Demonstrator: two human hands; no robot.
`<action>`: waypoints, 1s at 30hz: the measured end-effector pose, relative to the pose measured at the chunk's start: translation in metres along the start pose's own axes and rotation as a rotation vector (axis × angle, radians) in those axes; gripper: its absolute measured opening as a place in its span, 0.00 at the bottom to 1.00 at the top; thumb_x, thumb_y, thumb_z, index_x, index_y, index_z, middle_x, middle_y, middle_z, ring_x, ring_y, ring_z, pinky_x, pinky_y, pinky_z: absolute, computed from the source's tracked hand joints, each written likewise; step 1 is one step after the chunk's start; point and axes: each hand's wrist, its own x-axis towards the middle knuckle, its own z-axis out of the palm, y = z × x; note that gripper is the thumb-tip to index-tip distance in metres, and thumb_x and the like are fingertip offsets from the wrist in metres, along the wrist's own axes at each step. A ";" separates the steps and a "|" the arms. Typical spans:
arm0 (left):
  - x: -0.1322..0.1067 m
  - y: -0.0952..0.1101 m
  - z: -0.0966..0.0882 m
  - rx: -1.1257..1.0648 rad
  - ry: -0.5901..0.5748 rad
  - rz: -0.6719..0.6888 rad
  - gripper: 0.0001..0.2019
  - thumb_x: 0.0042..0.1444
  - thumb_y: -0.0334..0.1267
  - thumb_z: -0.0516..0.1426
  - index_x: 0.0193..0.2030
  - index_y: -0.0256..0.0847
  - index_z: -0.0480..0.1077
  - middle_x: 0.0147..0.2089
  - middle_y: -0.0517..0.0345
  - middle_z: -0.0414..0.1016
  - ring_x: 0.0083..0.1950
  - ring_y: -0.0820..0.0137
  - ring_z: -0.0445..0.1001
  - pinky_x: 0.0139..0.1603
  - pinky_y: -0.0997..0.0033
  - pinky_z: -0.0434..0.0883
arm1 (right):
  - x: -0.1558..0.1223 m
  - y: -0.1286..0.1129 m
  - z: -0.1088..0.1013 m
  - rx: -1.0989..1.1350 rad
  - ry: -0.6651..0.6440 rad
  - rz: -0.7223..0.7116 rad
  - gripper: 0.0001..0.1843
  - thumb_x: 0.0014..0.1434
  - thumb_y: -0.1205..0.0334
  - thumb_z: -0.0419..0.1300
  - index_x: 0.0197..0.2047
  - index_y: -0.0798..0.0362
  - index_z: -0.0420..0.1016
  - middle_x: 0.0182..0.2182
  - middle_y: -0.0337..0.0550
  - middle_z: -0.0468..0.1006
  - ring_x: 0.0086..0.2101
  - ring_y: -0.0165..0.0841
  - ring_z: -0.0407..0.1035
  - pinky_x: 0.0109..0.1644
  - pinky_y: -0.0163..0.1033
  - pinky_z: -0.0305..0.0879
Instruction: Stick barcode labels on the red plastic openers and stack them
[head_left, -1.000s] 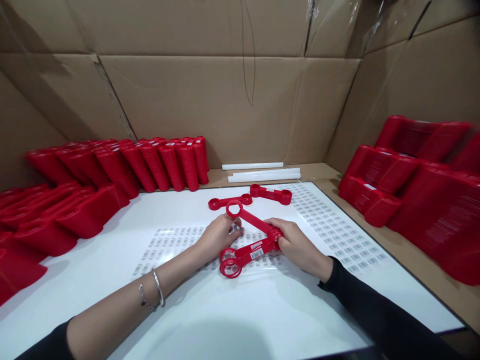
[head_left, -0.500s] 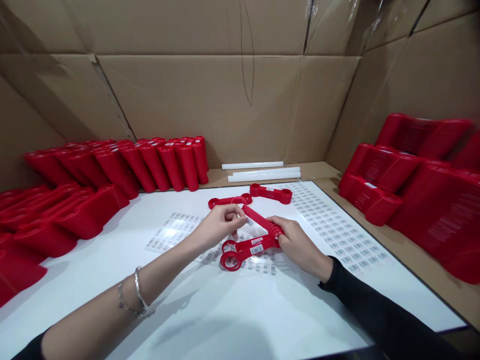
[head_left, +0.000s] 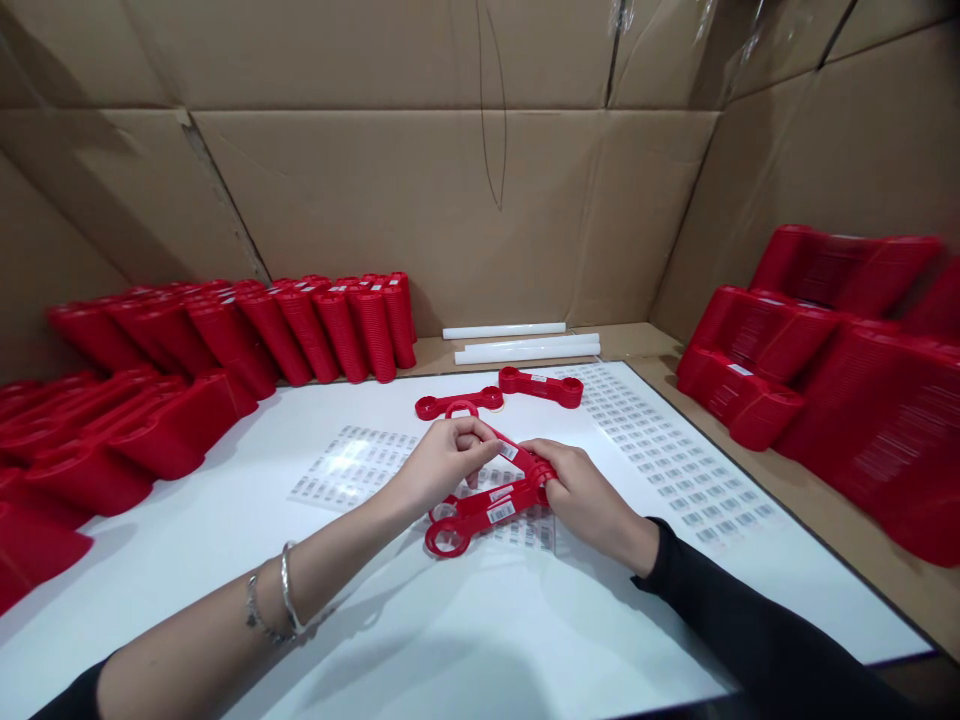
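At counter [head_left: 180, 570] centre, left hand [head_left: 446, 462] grip is closed on 1 red wrench [head_left: 510, 450]; right hand [head_left: 581, 500] grip is closed on that wrench's end and a 2nd wrench [head_left: 487, 513], whose ring end points to 7 o'clock.

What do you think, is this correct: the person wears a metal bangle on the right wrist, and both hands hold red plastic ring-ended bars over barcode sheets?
Not correct: the silver metal bangle is on the left wrist, as the head view shows; the right arm has a long black sleeve. The rest stands: left hand and right hand hold red plastic ring-ended bars over barcode sheets.
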 end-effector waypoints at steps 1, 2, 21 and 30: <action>0.000 0.000 0.000 0.000 -0.001 0.005 0.12 0.52 0.46 0.55 0.29 0.38 0.66 0.16 0.66 0.62 0.19 0.75 0.62 0.22 0.76 0.58 | 0.000 0.000 0.000 0.000 0.003 0.000 0.26 0.44 0.79 0.46 0.41 0.53 0.74 0.38 0.44 0.77 0.38 0.36 0.69 0.43 0.38 0.63; 0.000 0.000 0.000 0.001 0.001 0.011 0.12 0.52 0.46 0.55 0.29 0.38 0.66 0.16 0.67 0.62 0.19 0.75 0.62 0.22 0.76 0.58 | 0.000 -0.001 0.000 -0.001 0.004 0.001 0.25 0.44 0.79 0.46 0.41 0.53 0.74 0.37 0.44 0.77 0.38 0.36 0.69 0.43 0.38 0.63; 0.000 -0.015 0.000 1.103 0.485 0.588 0.14 0.62 0.46 0.46 0.38 0.37 0.65 0.39 0.49 0.67 0.36 0.64 0.66 0.36 0.65 0.64 | -0.004 -0.007 0.005 0.050 0.003 -0.040 0.25 0.43 0.80 0.45 0.40 0.53 0.72 0.36 0.42 0.75 0.36 0.33 0.68 0.39 0.35 0.61; 0.003 -0.022 0.003 1.083 0.488 0.545 0.26 0.55 0.57 0.52 0.53 0.39 0.61 0.52 0.45 0.61 0.46 0.56 0.64 0.44 0.54 0.67 | -0.004 -0.002 0.006 0.041 0.025 -0.059 0.28 0.42 0.80 0.44 0.42 0.54 0.73 0.37 0.43 0.76 0.36 0.33 0.68 0.39 0.36 0.62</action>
